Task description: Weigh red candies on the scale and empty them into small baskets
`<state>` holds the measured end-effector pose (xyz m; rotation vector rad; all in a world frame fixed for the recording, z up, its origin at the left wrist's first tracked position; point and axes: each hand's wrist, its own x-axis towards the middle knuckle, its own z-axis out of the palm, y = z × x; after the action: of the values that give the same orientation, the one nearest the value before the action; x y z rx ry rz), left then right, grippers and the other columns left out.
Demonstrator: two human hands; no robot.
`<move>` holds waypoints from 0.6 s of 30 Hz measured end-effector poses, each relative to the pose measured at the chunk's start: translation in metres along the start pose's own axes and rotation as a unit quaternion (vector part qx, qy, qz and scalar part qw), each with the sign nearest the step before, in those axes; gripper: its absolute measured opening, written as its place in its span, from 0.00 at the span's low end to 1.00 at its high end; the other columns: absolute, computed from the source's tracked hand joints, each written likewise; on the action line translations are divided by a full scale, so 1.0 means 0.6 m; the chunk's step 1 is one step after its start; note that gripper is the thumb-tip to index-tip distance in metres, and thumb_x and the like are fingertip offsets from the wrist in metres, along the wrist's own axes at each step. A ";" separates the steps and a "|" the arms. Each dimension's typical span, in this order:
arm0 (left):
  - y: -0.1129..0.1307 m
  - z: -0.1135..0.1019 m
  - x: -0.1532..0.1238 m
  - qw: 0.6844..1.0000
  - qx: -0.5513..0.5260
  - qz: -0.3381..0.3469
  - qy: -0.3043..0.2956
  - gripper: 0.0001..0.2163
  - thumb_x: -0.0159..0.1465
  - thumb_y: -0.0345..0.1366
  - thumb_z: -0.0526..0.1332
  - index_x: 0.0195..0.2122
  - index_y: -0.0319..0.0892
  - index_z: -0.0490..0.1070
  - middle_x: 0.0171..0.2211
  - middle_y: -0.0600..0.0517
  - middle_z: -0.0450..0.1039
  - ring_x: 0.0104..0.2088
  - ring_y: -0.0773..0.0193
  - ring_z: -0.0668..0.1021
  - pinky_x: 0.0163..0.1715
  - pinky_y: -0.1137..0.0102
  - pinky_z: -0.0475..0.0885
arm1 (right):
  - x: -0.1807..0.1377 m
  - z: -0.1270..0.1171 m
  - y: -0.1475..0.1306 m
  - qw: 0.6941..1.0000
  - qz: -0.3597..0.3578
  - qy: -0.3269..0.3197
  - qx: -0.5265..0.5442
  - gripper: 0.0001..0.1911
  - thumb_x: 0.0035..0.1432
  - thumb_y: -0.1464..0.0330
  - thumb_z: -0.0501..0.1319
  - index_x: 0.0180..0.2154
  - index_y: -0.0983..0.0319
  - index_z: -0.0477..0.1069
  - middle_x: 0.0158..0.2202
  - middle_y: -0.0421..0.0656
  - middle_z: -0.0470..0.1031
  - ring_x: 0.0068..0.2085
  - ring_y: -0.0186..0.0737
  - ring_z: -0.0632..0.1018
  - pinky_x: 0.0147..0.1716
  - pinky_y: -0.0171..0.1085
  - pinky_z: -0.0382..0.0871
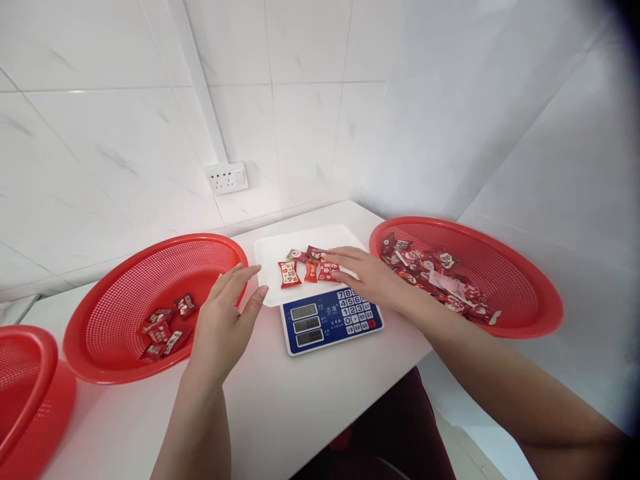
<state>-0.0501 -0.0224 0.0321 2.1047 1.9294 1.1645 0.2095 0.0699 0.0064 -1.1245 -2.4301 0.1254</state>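
Note:
A blue-faced scale [330, 320] with a white weighing tray [273, 253] stands on the white table. Several red wrapped candies [306, 267] lie on the tray. My right hand [367, 273] lies flat and open over the tray's right side, fingertips touching the candies. My left hand [225, 320] hovers open, fingers spread, by the tray's left front corner, holding nothing. A red mesh basket [120, 280] on the left holds several candies [165, 327]. Another red basket [525, 287] on the right holds many candies [430, 270].
A third red basket [25, 393] sits at the far left edge. White tiled walls enclose the corner, with a power socket [226, 178] behind the scale. The table's front edge [400, 373] runs close to my body.

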 end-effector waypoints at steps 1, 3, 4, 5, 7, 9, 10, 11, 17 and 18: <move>0.001 -0.002 0.000 1.000 -0.004 -0.009 0.009 0.17 0.63 0.46 0.55 0.50 0.48 0.70 0.52 0.48 0.72 0.54 0.51 0.72 0.48 0.56 0.70 | -0.019 -0.015 0.002 0.999 0.029 0.021 -0.004 0.20 0.63 0.62 0.50 0.55 0.55 0.66 0.57 0.43 0.67 0.58 0.43 0.66 0.57 0.49 0.60; 0.003 -0.004 0.000 0.999 -0.011 -0.020 0.030 0.16 0.63 0.46 0.56 0.50 0.48 0.70 0.51 0.48 0.73 0.52 0.51 0.73 0.46 0.58 0.72 | -0.063 -0.041 0.010 0.993 0.103 0.047 -0.021 0.21 0.62 0.61 0.50 0.55 0.56 0.66 0.58 0.44 0.67 0.59 0.45 0.65 0.58 0.49 0.59; 0.006 -0.004 0.000 0.999 -0.014 -0.021 0.042 0.16 0.63 0.45 0.56 0.49 0.47 0.70 0.51 0.48 0.73 0.51 0.52 0.74 0.44 0.59 0.73 | -0.087 -0.051 0.017 0.988 0.143 0.048 -0.027 0.22 0.62 0.60 0.51 0.55 0.56 0.66 0.58 0.43 0.66 0.59 0.45 0.65 0.58 0.49 0.59; 0.008 -0.003 0.000 0.998 -0.018 -0.020 0.054 0.16 0.63 0.45 0.56 0.49 0.46 0.70 0.50 0.48 0.74 0.50 0.52 0.75 0.42 0.61 0.74 | -0.110 -0.057 0.024 0.982 0.179 0.040 -0.036 0.23 0.61 0.59 0.51 0.56 0.56 0.65 0.59 0.43 0.65 0.60 0.46 0.64 0.58 0.49 0.59; 0.013 0.000 0.000 0.996 -0.028 -0.017 0.079 0.15 0.63 0.44 0.56 0.49 0.45 0.70 0.49 0.48 0.74 0.50 0.53 0.75 0.38 0.64 0.75 | -0.151 -0.060 0.040 0.968 0.243 0.013 -0.055 0.26 0.60 0.58 0.51 0.58 0.58 0.63 0.60 0.45 0.63 0.61 0.49 0.63 0.57 0.49 0.60; 0.017 0.006 -0.002 0.994 -0.034 -0.012 0.102 0.15 0.64 0.43 0.56 0.49 0.44 0.70 0.49 0.48 0.74 0.50 0.54 0.75 0.36 0.66 0.75 | -0.181 -0.053 0.054 0.954 0.290 -0.019 -0.071 0.28 0.59 0.56 0.51 0.59 0.60 0.61 0.60 0.47 0.63 0.60 0.52 0.64 0.54 0.51 0.63; 0.019 0.009 -0.002 0.993 -0.034 -0.007 0.113 0.16 0.64 0.43 0.56 0.50 0.44 0.70 0.49 0.48 0.74 0.50 0.54 0.75 0.37 0.66 0.75 | -0.191 -0.048 0.059 0.948 0.307 -0.035 -0.076 0.29 0.59 0.55 0.51 0.59 0.60 0.61 0.60 0.47 0.64 0.59 0.54 0.66 0.52 0.52 0.66; 0.021 0.011 -0.003 0.992 -0.033 -0.001 0.122 0.16 0.64 0.42 0.56 0.50 0.43 0.69 0.49 0.48 0.74 0.49 0.55 0.75 0.38 0.65 0.75 | -0.198 -0.044 0.062 0.943 0.319 -0.050 -0.080 0.29 0.60 0.55 0.49 0.59 0.59 0.61 0.59 0.47 0.65 0.57 0.55 0.67 0.49 0.52 0.68; 0.023 0.021 -0.004 0.992 -0.019 0.016 0.120 0.14 0.64 0.42 0.56 0.48 0.44 0.70 0.47 0.48 0.75 0.48 0.57 0.76 0.45 0.62 0.73 | -0.206 -0.031 0.065 0.927 0.347 -0.101 -0.097 0.28 0.62 0.54 0.43 0.59 0.55 0.63 0.51 0.46 0.73 0.46 0.58 0.76 0.38 0.54 0.72; 0.023 0.023 -0.004 0.993 -0.017 0.013 0.114 0.14 0.64 0.43 0.56 0.48 0.44 0.70 0.47 0.48 0.75 0.49 0.56 0.76 0.46 0.61 0.72 | -0.206 -0.031 0.066 0.928 0.346 -0.096 -0.099 0.28 0.62 0.53 0.43 0.58 0.55 0.63 0.51 0.46 0.73 0.46 0.58 0.76 0.38 0.54 0.72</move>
<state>-0.0310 -0.0214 0.0285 2.0653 1.9589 1.4900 0.3149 0.0022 -0.0329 -2.1124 -2.1165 0.2211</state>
